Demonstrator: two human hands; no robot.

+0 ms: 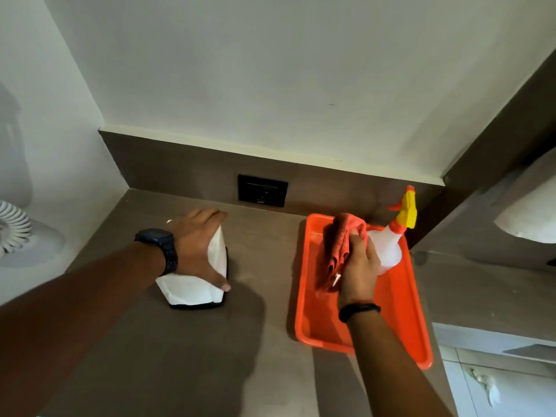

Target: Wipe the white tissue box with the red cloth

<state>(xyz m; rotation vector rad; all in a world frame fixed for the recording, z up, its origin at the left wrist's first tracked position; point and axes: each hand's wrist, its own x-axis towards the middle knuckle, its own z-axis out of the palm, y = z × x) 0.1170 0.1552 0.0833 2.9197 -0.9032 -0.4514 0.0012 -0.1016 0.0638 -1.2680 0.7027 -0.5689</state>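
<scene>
Both hands engaged: left hand (198,245) clamps white tissue box (192,285); right hand (359,266), at three o'clock, grips red cloth (340,245). Recommend wiping with box held steady.

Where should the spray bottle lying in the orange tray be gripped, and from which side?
Probably at the neck of the spray bottle, just below the yellow trigger head, coming from above. It lies tilted in the orange tray; its neck is narrow, while the right hand with the red cloth crowds its body's left side.
</scene>
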